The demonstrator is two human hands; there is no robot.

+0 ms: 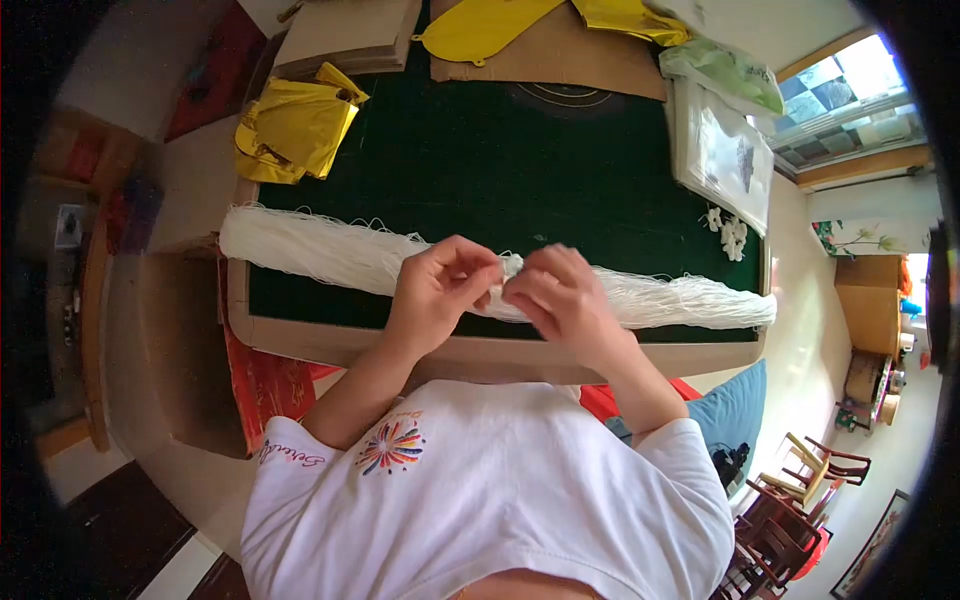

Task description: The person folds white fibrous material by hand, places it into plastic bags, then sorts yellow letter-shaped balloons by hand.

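A long bundle of white thread (320,244) lies across the near side of the dark green table top (450,150), reaching almost from one edge to the other. Over its middle, my left hand (436,290) has thumb and forefinger pinched together. Close beside it, my right hand (568,300) is closed too, its fingers curled inward. Between the fingertips shows a small white bit (512,266), perhaps thread; its exact form is hidden by my fingers.
Yellow foil pieces (300,125) lie at the left, with more at the back on cardboard (570,55). A cardboard stack (345,35) sits back left. Clear plastic bags (720,150) and small white pieces (733,238) are at the right. A pale raised rim (500,352) edges the table.
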